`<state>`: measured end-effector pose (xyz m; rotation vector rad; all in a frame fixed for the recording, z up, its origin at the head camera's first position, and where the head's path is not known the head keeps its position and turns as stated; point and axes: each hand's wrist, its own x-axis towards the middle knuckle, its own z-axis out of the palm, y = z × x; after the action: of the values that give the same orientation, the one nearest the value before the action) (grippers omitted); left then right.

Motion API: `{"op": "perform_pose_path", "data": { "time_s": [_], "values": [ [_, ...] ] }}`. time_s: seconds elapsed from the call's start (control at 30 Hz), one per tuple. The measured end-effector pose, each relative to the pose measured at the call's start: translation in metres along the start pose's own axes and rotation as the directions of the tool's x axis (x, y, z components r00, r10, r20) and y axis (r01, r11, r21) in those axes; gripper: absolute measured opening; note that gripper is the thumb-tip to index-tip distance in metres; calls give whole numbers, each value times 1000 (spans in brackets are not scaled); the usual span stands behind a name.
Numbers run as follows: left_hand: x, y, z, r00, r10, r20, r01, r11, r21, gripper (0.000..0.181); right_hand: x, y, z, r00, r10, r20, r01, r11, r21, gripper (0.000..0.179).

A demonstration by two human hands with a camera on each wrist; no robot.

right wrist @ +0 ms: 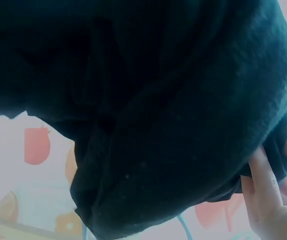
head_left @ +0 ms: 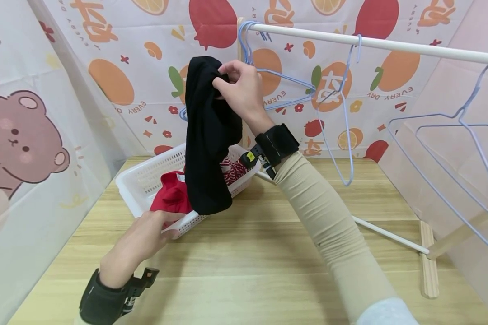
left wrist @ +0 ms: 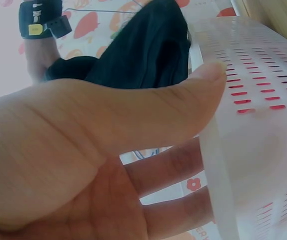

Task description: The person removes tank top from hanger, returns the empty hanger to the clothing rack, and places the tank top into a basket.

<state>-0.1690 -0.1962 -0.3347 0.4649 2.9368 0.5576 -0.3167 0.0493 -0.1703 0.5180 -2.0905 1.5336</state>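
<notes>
My right hand (head_left: 244, 90) pinches a black cloth garment (head_left: 205, 140) by its upper part and holds it up, so that it hangs in front of a white plastic basket (head_left: 134, 180). In the right wrist view the dark fabric (right wrist: 173, 130) fills most of the picture. What kind of garment it is cannot be told. With its thumb outside and fingers inside, my left hand (head_left: 144, 234) grips the basket's near rim (left wrist: 211, 150). Inside the basket lie a red garment (head_left: 172, 194) and a red-and-white striped one (head_left: 233, 171), partly hidden behind the black cloth.
A white rail (head_left: 374, 43) crosses the upper right. Blue hangers hang from it: some bunched at its left end (head_left: 288, 76), one in the middle (head_left: 345, 135), others at the right (head_left: 463, 117). The rack's wooden foot (head_left: 429, 262) and a low white bar (head_left: 390, 234) stand on the wooden table (head_left: 244, 280).
</notes>
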Motion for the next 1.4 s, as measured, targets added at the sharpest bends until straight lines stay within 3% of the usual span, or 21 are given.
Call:
{"op": "perform_pose_path", "data": {
  "time_s": [0.23, 0.53, 0.67, 0.9, 1.03, 1.2, 1.4],
  "values": [
    [0, 0, -1, 1000, 20, -17, -20, 1000, 8, 43, 5, -5, 6, 999, -13, -45, 12, 999, -35, 16],
    [0, 1, -1, 1000, -6, 1, 6, 1000, 2, 45, 7, -6, 12, 997, -21, -71, 17, 999, -49, 16],
    [0, 1, -1, 1000, -2, 0, 2, 1000, 0, 46, 7, -7, 13, 999, -8, -53, 5, 997, -71, 16],
    [0, 1, -1, 1000, -7, -1, 7, 1000, -4, 44, 4, -2, 19, 998, 40, 55, -34, 994, -106, 14],
    [0, 1, -1, 1000, 2, -7, -2, 1000, -5, 43, 3, 0, 19, 991, 25, 131, -10, 993, -115, 13],
    [1, 1, -1, 1000, 12, -10, -12, 1000, -3, 44, 3, 2, 19, 979, 4, 206, 39, 979, -201, 15],
    [1, 0, -1, 1000, 10, -3, -10, 1000, -1, 44, 1, 9, 24, 939, -3, 343, 72, 980, -188, 13]
  ]
}}
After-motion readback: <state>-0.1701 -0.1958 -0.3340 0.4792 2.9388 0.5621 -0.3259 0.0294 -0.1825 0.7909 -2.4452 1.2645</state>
